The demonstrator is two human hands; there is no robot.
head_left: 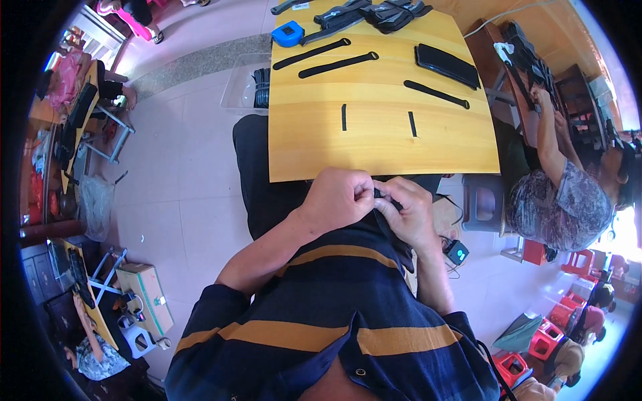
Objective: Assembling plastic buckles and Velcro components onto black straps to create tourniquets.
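In front of my lap, just off the table's near edge, both hands meet. My left hand (338, 195) is closed in a fist, and my right hand (409, 208) pinches beside it. A dark piece of black strap (378, 194) shows between the fingers; most of it is hidden. On the yellow wooden table (314, 157) lie two short black strips (344, 117). Farther back are long black straps with a loop at one end (338, 65), and another such strap (437, 95) lies to the right.
At the table's far side lie a blue tape measure (287, 34), bundled black straps (394, 15) and a stack of black strips (447, 65). A clear bin (244, 83) with black straps stands left of the table. A co-worker (562, 200) sits at the right near a grey stool (483, 204).
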